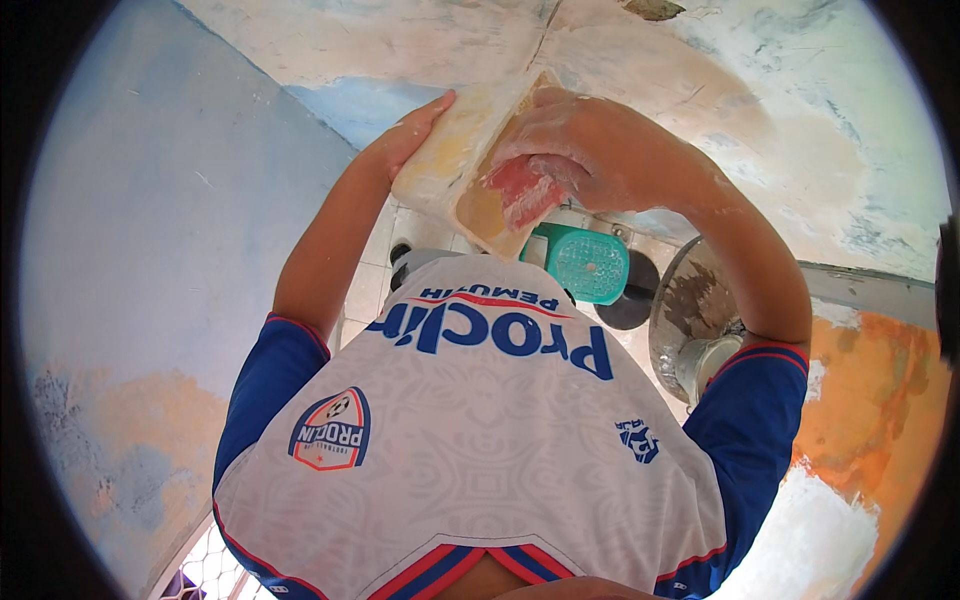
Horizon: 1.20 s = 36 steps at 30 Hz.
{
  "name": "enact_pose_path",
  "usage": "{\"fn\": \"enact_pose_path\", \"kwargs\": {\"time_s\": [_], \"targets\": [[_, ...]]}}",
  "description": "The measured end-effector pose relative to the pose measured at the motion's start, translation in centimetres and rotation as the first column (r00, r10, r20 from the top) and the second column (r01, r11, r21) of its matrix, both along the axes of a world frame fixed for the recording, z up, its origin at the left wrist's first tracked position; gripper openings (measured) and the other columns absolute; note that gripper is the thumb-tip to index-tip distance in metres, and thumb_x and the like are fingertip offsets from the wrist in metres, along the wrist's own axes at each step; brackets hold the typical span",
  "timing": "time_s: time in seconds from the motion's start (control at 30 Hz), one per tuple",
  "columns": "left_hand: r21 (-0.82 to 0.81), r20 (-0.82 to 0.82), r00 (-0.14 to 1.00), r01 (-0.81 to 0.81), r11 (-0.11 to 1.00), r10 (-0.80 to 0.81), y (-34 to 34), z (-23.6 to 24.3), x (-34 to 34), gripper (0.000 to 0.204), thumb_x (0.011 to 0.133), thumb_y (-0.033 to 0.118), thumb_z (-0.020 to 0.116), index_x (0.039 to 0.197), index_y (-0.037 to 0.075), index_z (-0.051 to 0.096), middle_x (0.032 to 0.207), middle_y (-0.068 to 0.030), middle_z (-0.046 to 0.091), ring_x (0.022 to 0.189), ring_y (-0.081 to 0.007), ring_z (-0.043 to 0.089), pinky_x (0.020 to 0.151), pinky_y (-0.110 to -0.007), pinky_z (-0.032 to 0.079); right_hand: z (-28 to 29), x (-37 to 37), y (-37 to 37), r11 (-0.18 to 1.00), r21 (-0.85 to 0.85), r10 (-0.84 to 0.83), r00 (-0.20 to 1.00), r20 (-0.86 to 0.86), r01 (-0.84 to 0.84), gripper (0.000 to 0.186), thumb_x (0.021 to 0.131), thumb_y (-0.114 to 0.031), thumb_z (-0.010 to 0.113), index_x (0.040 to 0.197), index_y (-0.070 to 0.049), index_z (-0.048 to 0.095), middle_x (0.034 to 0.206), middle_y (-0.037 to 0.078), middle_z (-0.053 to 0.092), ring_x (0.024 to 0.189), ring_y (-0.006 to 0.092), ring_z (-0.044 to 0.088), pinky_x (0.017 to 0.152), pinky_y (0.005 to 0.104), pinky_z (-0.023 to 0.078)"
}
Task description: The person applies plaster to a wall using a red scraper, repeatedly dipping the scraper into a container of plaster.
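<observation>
In front of my chest is a yellowish, box-like open container (pixel 440 165), tilted and smeared with white paste or powder. My left hand (pixel 410 135) grips its left outer side, with the thumb along the wall and the other fingers hidden behind. My right hand (pixel 575 150) is bent over the container's open side, its knuckles dusted white. Closed in the right hand is a flat red scraper (pixel 525 192) streaked with white, its edge down against the container's inside. Part of the scraper is covered by my fingers.
Below stands a teal plastic stool (pixel 590 265) beside a dark round object (pixel 632 292). A large, stained round basin (pixel 685 290) and a whitish bucket (pixel 705 365) are to the right. Patchy walls (pixel 150 200) close in at the left and ahead; an orange-and-white patched wall (pixel 880 400) is on the right.
</observation>
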<state>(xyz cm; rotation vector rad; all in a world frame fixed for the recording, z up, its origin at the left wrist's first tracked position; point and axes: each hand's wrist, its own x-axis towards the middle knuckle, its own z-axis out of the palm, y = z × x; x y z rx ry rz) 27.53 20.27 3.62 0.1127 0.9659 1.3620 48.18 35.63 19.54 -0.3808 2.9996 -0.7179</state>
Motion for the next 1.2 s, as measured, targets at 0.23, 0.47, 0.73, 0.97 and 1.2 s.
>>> {"fn": "enact_pose_path", "kwargs": {"time_s": [0.23,0.47,0.73,0.97,1.2], "targets": [[0.023,0.011,1.0,-0.004,1.0,0.004,-0.4,-0.4,-1.3,0.058,0.109,0.05,0.038,0.145,0.006,0.051,0.135,-0.0134,0.064,0.116,-0.0234,0.067,0.1,-0.039,0.056,0.5,-1.6,0.8,0.954,-0.273,-0.11,0.992,0.066,0.124,0.029,0.094,-0.001,0.061,0.121,-0.01,0.071,0.11,0.013,0.07,0.103,0.0258,0.067,0.09,0.0355,0.055],[0.087,0.183,0.979,-0.105,0.991,0.087,-2.3,-3.4,-2.1,0.059,0.109,0.051,0.036,0.146,0.007,0.051,0.135,-0.0135,0.064,0.116,-0.0249,0.068,0.1,-0.041,0.056,-2.8,-2.7,3.9,0.552,-0.745,-0.294,0.924,0.246,0.374,0.032,0.097,-0.008,0.064,0.128,0.004,0.064,0.112,0.008,0.072,0.096,0.0142,0.066,0.086,0.0294,0.053],[0.078,0.252,0.938,-0.266,0.961,0.239,-5.5,-6.3,-2.5,0.063,0.108,0.055,0.035,0.146,0.007,0.051,0.133,-0.0143,0.065,0.118,-0.0273,0.067,0.101,-0.044,0.055,-7.0,-3.5,1.7,0.162,-0.879,-0.405,0.843,0.355,0.448,0.025,0.099,-0.011,0.065,0.122,-0.001,0.065,0.104,0.003,0.072,0.089,0.0102,0.065,0.078,0.0261,0.051],[0.022,0.186,0.941,-0.292,0.956,0.283,-6.3,-7.7,-5.0,0.063,0.108,0.054,0.035,0.146,0.006,0.051,0.134,-0.0137,0.064,0.118,-0.0262,0.066,0.102,-0.04,0.055,-11.8,-3.9,0.8,-0.125,-0.849,-0.423,0.747,0.514,0.513,0.029,0.1,-0.011,0.065,0.127,-0.003,0.061,0.107,0.006,0.072,0.094,0.014,0.069,0.079,0.0306,0.056],[0.001,0.254,0.942,-0.227,0.974,0.22,-5.9,-8.3,-8.6,0.061,0.108,0.053,0.038,0.144,0.007,0.052,0.132,-0.0133,0.066,0.115,-0.0252,0.067,0.1,-0.04,0.056,-13.7,-5.1,0.2,-0.243,-0.82,-0.255,0.781,0.569,0.518,0.03,0.095,-0.011,0.071,0.122,-0.007,0.058,0.102,0.004,0.071,0.082,0.0095,0.068,0.06,0.0221,0.052]]}}
